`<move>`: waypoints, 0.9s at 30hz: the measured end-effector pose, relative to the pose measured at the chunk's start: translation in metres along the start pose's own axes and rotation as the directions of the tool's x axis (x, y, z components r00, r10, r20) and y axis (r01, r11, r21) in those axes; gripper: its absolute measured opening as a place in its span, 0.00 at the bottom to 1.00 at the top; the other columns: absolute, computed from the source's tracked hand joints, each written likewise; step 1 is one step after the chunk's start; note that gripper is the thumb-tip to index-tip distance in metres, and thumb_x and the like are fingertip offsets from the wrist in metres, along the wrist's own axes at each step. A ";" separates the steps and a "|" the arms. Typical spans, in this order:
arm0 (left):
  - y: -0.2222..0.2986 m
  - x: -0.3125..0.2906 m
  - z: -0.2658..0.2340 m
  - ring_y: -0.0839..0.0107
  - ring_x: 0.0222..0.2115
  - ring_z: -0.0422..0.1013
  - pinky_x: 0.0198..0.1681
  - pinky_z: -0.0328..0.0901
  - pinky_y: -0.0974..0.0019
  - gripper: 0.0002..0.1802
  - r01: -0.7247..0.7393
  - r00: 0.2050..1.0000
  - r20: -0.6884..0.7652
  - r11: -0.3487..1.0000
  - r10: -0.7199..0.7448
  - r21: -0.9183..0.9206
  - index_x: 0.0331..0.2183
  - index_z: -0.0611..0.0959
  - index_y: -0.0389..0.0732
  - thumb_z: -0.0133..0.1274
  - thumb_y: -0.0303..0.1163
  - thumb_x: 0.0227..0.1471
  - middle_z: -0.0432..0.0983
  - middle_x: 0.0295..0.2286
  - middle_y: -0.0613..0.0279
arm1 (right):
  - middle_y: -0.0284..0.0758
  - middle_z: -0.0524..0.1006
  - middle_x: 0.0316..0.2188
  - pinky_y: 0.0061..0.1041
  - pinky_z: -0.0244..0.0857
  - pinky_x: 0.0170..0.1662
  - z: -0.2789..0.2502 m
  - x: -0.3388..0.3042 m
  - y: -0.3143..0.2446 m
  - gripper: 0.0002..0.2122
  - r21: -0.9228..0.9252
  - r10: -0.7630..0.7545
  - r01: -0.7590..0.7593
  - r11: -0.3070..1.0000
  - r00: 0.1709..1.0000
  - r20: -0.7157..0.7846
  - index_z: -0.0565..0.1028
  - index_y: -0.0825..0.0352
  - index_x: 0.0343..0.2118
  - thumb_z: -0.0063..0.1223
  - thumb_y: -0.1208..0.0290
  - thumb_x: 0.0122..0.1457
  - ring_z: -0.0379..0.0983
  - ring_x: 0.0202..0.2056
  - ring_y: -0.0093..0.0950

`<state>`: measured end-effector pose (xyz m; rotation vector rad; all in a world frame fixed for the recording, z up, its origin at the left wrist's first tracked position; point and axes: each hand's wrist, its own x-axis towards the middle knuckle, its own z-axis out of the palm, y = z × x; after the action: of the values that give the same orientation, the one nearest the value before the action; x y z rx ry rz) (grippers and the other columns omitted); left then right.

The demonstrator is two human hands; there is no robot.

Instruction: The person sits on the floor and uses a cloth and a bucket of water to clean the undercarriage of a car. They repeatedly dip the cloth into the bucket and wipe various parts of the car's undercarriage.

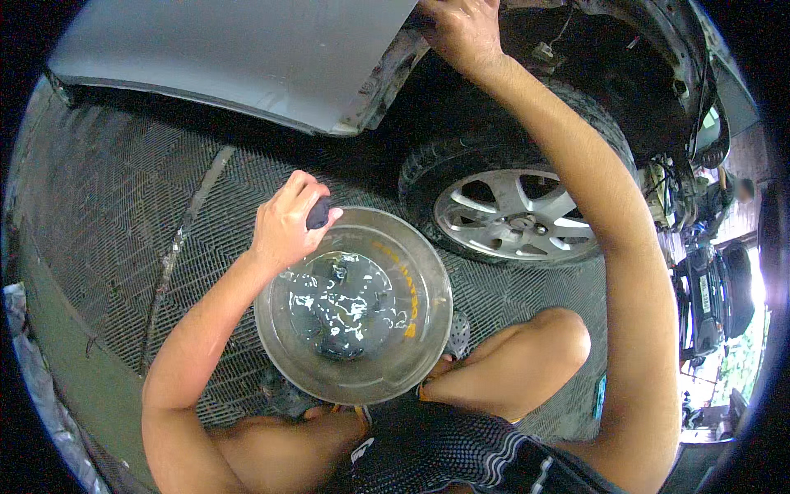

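Observation:
My left hand (290,212) is closed round a small dark wad (318,213) that looks like bunched cloth, above the far left rim of a basin. The round, see-through basin (438,288) stands in front of me, with rippling water (341,309) inside. Up at the top edge of the view, my right hand (465,29) reaches to the rear edge of a grey car panel (247,58). Its fingertips are cut off or hidden there, so whether it grips anything does not show.
Right of the panel, a car wheel (510,210) with a silver rim sits under an open wheel arch (605,49). The floor (123,165) is ridged and dark. Another vehicle (708,292) and a person (724,191) are at the far right.

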<state>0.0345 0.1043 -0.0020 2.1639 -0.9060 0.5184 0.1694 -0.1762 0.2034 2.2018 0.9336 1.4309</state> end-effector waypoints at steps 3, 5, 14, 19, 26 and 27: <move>-0.006 -0.005 -0.005 0.57 0.33 0.76 0.32 0.73 0.57 0.17 -0.006 1.000 0.013 0.999 0.006 0.038 0.35 0.78 0.40 0.65 0.39 0.47 0.72 0.35 0.60 | 0.33 0.76 0.36 0.41 0.59 0.48 -0.021 0.014 -0.004 0.08 0.033 -0.019 0.013 0.999 0.986 0.168 0.80 0.59 0.31 0.61 0.67 0.46 0.68 0.49 0.38; -0.005 -0.004 -0.002 0.57 0.33 0.76 0.32 0.73 0.57 0.17 -0.006 1.000 0.015 1.000 0.006 0.021 0.35 0.78 0.40 0.65 0.39 0.47 0.72 0.35 0.60 | 0.35 0.78 0.36 0.41 0.63 0.46 -0.043 0.004 0.004 0.11 0.060 -0.025 0.009 0.998 0.966 0.257 0.79 0.60 0.34 0.61 0.71 0.44 0.72 0.47 0.39; -0.004 -0.001 0.000 0.57 0.33 0.76 0.33 0.73 0.57 0.17 0.018 1.000 -0.006 1.000 -0.018 -0.004 0.35 0.78 0.40 0.64 0.39 0.47 0.73 0.35 0.60 | 0.52 0.78 0.35 0.45 0.69 0.45 -0.060 -0.074 -0.057 0.18 0.316 0.281 -0.611 0.726 0.683 0.675 0.69 0.67 0.47 0.50 0.82 0.50 0.76 0.41 0.51; -0.005 -0.003 0.000 0.57 0.34 0.76 0.33 0.73 0.57 0.17 0.018 1.000 -0.002 1.000 -0.018 0.000 0.35 0.78 0.39 0.65 0.38 0.47 0.73 0.35 0.59 | 0.47 0.81 0.40 0.36 0.72 0.46 -0.031 -0.038 -0.014 0.14 0.354 0.419 -0.555 0.753 0.819 0.392 0.77 0.70 0.43 0.54 0.74 0.52 0.80 0.41 0.43; -0.004 -0.001 -0.002 0.56 0.34 0.75 0.35 0.72 0.58 0.17 0.024 1.000 0.009 1.000 -0.024 -0.005 0.35 0.78 0.38 0.65 0.36 0.47 0.74 0.34 0.57 | 0.42 0.80 0.23 0.40 0.70 0.27 -0.022 0.000 0.016 0.09 0.410 0.305 -0.321 0.854 0.946 0.107 0.79 0.62 0.34 0.61 0.67 0.49 0.78 0.25 0.45; -0.004 -0.001 -0.003 0.56 0.34 0.75 0.35 0.72 0.58 0.17 0.033 0.999 0.012 0.999 -0.033 -0.005 0.35 0.78 0.38 0.65 0.36 0.47 0.74 0.34 0.57 | 0.42 0.80 0.23 0.40 0.71 0.28 -0.020 0.001 0.019 0.08 0.309 0.271 -0.300 0.903 0.953 0.133 0.79 0.61 0.33 0.60 0.68 0.49 0.78 0.25 0.44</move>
<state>0.0367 0.1085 -0.0023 2.1753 -0.8761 0.4864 0.1585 -0.1907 0.2241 2.7210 0.8981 1.3647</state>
